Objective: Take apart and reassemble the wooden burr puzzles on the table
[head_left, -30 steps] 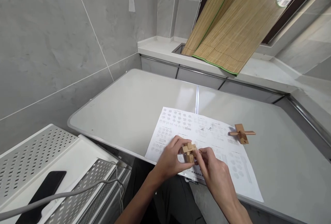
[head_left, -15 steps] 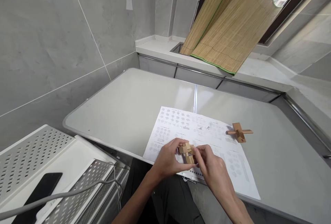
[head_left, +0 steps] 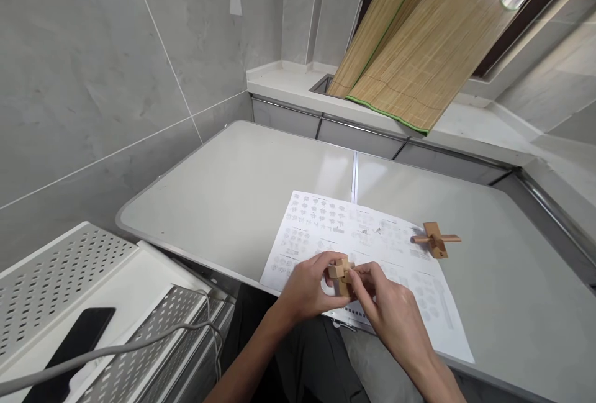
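Between my hands is a wooden burr puzzle (head_left: 342,269) of light interlocking blocks, held just above the near edge of the paper sheet. My left hand (head_left: 310,285) grips it from the left, thumb below and fingers above. The fingertips of my right hand (head_left: 384,297) pinch its right side, covering part of the blocks. Under it lies the printed instruction sheet (head_left: 298,254), showing rows of small diagrams. Another wooden puzzle (head_left: 436,240), cross-shaped with a rod through it, rests at the sheet's right edge.
A folding table (head_left: 223,198) carries the sheet. At lower left stands a white perforated rack (head_left: 56,272) with a black phone (head_left: 77,341) and a grey cable (head_left: 153,336). A bamboo mat (head_left: 419,49) hangs over the back ledge (head_left: 279,80).
The puzzle has been turned a little in my hands, and its blocks sit at a different angle. My right fingertips press closer in on it. The view has shifted slightly.
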Action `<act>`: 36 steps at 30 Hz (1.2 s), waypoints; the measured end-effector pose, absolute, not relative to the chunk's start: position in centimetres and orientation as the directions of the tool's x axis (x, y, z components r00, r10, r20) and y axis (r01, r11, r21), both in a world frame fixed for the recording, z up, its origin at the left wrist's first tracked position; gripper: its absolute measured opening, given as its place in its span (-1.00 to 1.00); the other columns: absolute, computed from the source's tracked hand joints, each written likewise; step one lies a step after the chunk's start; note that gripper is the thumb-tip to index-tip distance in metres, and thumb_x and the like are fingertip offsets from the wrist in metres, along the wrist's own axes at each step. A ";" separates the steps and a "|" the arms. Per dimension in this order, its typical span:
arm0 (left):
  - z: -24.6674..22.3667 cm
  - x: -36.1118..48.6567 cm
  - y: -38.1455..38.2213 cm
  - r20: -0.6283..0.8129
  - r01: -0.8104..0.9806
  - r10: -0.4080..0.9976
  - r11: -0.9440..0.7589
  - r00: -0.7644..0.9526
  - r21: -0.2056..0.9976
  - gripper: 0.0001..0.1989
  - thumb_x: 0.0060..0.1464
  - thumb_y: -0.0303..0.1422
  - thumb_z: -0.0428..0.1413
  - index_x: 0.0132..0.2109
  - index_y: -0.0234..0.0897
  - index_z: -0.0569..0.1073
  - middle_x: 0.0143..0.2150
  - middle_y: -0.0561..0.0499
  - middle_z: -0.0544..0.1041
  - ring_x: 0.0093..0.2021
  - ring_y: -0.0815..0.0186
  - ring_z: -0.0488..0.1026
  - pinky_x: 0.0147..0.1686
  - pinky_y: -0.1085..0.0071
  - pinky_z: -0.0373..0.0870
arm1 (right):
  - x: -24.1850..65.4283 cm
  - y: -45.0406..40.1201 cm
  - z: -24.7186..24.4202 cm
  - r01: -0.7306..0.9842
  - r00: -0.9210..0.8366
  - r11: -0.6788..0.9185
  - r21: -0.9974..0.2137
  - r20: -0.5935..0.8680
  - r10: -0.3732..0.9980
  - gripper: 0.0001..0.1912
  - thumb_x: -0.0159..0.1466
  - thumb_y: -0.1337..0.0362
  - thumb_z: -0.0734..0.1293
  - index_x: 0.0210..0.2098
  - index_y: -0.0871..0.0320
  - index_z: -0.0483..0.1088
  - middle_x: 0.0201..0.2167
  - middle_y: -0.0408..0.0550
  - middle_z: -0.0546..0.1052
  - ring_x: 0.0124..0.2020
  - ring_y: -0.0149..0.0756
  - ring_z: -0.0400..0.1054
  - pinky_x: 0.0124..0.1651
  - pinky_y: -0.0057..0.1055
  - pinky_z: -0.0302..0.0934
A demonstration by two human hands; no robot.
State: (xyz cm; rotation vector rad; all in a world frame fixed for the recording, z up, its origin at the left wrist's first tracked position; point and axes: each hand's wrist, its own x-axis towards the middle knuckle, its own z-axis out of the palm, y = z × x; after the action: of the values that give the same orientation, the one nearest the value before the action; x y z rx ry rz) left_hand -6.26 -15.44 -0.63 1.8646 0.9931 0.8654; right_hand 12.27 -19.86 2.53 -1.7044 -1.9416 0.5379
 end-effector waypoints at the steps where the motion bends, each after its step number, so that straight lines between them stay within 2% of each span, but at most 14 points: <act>1: -0.6 -6.3 -15.5 0.183 0.288 0.874 -0.337 0.451 0.897 -0.52 0.02 -0.32 0.34 0.09 -0.13 0.42 -0.14 0.07 0.57 -0.30 0.35 0.41 -0.24 0.42 0.39 | 12.2 -19.8 2.7 0.776 -0.092 0.136 -0.616 0.103 0.990 -0.64 0.51 -0.05 0.14 -0.17 0.06 0.37 -0.37 -0.07 0.65 -0.47 -0.20 0.56 -0.47 -0.39 0.29; 4: -0.6 -6.4 -15.6 0.183 0.255 0.881 -0.316 0.437 0.914 -0.49 0.00 -0.31 0.35 0.10 -0.15 0.40 -0.16 0.07 0.56 -0.30 0.35 0.41 -0.26 0.44 0.40 | 12.4 -19.6 3.4 0.686 -0.068 0.093 -0.722 0.063 0.996 -0.64 0.50 -0.04 0.18 -0.17 0.04 0.45 -0.29 -0.07 0.65 -0.37 -0.22 0.57 -0.35 -0.40 0.38; 7: -0.6 -6.5 -15.7 0.186 0.233 0.890 -0.303 0.417 0.924 -0.43 -0.02 -0.27 0.38 0.13 -0.15 0.39 -0.19 0.07 0.54 -0.31 0.35 0.41 -0.27 0.44 0.42 | 12.9 -19.2 3.5 0.608 -0.032 0.050 -0.792 0.038 0.999 -0.64 0.51 -0.03 0.16 0.00 0.01 0.47 -0.08 0.00 0.62 -0.21 -0.20 0.57 -0.29 -0.41 0.40; 10: -0.6 -6.6 -15.7 0.206 0.170 0.878 -0.304 0.431 0.937 -0.38 -0.01 -0.24 0.39 0.17 -0.15 0.37 -0.17 0.06 0.54 -0.28 0.33 0.46 -0.24 0.43 0.45 | 13.4 -18.8 2.9 0.558 -0.124 0.060 -0.828 -0.012 0.992 -0.61 0.49 -0.04 0.18 0.16 -0.01 0.39 0.07 0.06 0.54 -0.08 -0.15 0.52 -0.31 -0.40 0.38; 13: -0.5 -6.7 -15.5 0.244 0.137 0.863 -0.334 0.442 0.933 -0.38 0.00 -0.26 0.38 0.18 -0.17 0.38 -0.10 -0.01 0.54 -0.21 0.29 0.49 -0.21 0.40 0.47 | 13.9 -18.6 2.2 0.481 -0.219 0.007 -0.877 -0.113 0.969 -0.59 0.50 -0.05 0.16 0.16 0.03 0.35 -0.14 0.00 0.56 -0.22 -0.20 0.48 -0.28 -0.38 0.34; 17: -0.1 -6.8 -15.3 0.301 0.151 0.845 -0.401 0.442 0.904 -0.39 -0.01 -0.34 0.34 0.19 -0.16 0.39 -0.01 -0.08 0.51 -0.09 0.21 0.48 -0.13 0.34 0.47 | 14.2 -18.3 1.7 0.347 -0.282 -0.097 -0.933 -0.203 0.938 -0.57 0.51 -0.11 0.12 0.05 0.09 0.35 -0.43 -0.16 0.44 -0.42 -0.28 0.33 -0.29 -0.37 0.23; 25: 0.2 -6.9 -15.3 0.296 0.117 0.807 -0.407 0.510 0.906 -0.33 -0.01 -0.42 0.31 0.26 -0.13 0.37 0.06 -0.08 0.49 -0.04 0.20 0.47 -0.04 0.32 0.45 | 13.8 -18.4 2.1 0.131 -0.342 -0.259 -0.957 -0.289 0.894 -0.53 0.48 -0.17 0.18 -0.27 0.10 0.33 -0.53 -0.25 0.28 -0.48 -0.36 0.15 -0.28 -0.38 0.12; 29: -0.1 -6.7 -15.3 0.275 0.135 0.811 -0.394 0.517 0.909 -0.29 0.05 -0.42 0.29 0.34 -0.08 0.32 0.10 -0.09 0.47 0.01 0.18 0.48 0.02 0.27 0.48 | 13.8 -18.8 1.8 0.082 -0.251 -0.285 -0.955 -0.296 0.921 -0.51 0.44 -0.18 0.23 -0.31 0.12 0.35 -0.55 -0.23 0.32 -0.50 -0.37 0.16 -0.30 -0.38 0.15; 33: -0.4 -6.5 -15.2 0.239 0.143 0.866 -0.330 0.440 0.933 -0.18 0.07 -0.38 0.31 0.42 -0.07 0.18 0.21 -0.15 0.43 -0.03 0.21 0.52 0.00 0.23 0.54 | 15.7 -18.6 1.1 -0.012 0.026 -0.286 -0.958 -0.287 0.958 -0.54 0.39 -0.14 0.34 -0.31 0.16 0.42 -0.52 -0.19 0.39 -0.52 -0.39 0.22 -0.36 -0.41 0.23; 36: -0.4 -6.5 -15.1 0.226 0.176 0.892 -0.314 0.392 0.933 -0.35 0.13 -0.39 0.26 0.33 -0.11 0.29 0.17 -0.14 0.47 -0.08 0.24 0.54 -0.06 0.24 0.55 | 18.4 -17.9 0.0 -0.230 0.218 -0.333 -0.915 -0.381 0.898 -0.63 0.32 -0.02 0.45 -0.31 0.18 0.46 -0.45 -0.13 0.44 -0.53 -0.40 0.26 -0.50 -0.46 0.27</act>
State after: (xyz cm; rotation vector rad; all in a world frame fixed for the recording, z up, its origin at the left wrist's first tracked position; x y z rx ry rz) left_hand -6.50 -15.13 -0.37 1.7447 0.9387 0.9922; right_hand 18.40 -17.86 -0.01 -1.4365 -0.6778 1.3482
